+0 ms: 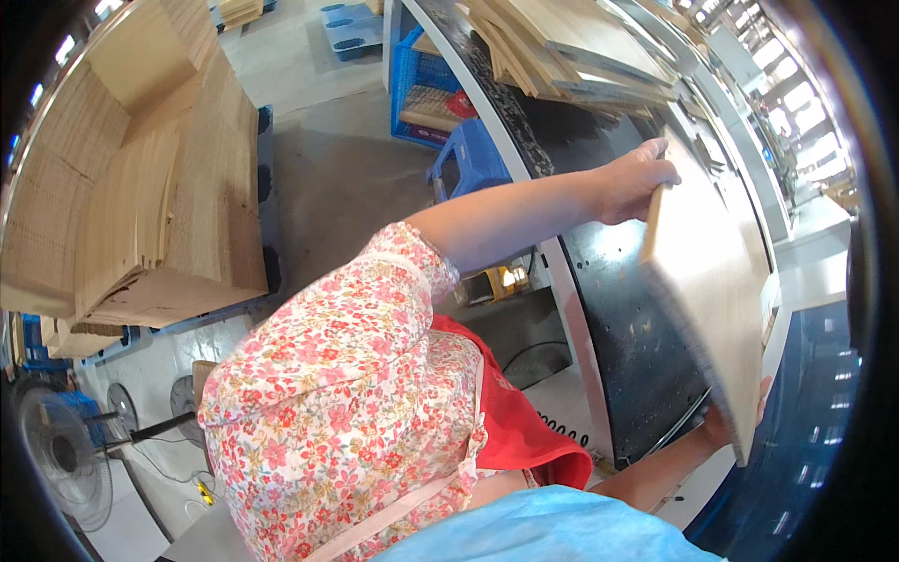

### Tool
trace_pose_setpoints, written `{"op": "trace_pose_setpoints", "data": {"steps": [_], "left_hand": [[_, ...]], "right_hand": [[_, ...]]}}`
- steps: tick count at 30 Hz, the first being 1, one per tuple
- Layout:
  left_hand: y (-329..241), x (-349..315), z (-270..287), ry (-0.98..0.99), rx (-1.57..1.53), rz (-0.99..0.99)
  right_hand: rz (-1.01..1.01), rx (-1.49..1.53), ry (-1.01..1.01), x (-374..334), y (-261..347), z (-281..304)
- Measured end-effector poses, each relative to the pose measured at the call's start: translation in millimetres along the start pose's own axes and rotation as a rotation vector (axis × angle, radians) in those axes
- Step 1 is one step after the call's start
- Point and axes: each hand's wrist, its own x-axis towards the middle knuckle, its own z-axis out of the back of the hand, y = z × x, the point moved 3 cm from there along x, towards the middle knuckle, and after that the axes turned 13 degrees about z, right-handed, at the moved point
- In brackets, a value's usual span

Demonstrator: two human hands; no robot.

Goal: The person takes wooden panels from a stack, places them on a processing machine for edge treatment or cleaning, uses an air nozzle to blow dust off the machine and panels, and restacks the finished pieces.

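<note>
Fingers point(655, 155) of the left hand point(637, 183) curl over the top edge of a pale, flat rectangular wooden board point(712, 281), clamped on it.

Held tilted on edge over the black speckled conveyor bed point(637, 347), the board's long axis runs from that upper grip down toward the right hand point(726, 421). This hand props the lower end from beneath; its fingers are mostly hidden, so their closure cannot be told. Stacked thin wooden sheets point(562, 47) lie beyond.
</note>
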Motion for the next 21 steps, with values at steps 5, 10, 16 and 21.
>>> {"op": "trace_pose_setpoints", "data": {"steps": [5, 10, 16, 21], "left_hand": [[-17, -58, 14, 0.051, -0.201, 0.256], [-56, -141, 30, -0.162, -0.193, -0.064], [-77, -242, 80, -0.432, -0.08, -0.401], [-96, -339, 87, -0.82, -0.04, -0.807]], "right_hand": [[0.26, -0.229, 0.172, 22, -5, -95], [1.511, -1.11, 0.773, 54, -39, -207], [-0.232, -0.138, 0.54, 110, -137, -291], [0.367, -0.572, 0.882, 48, -129, -406]]}}
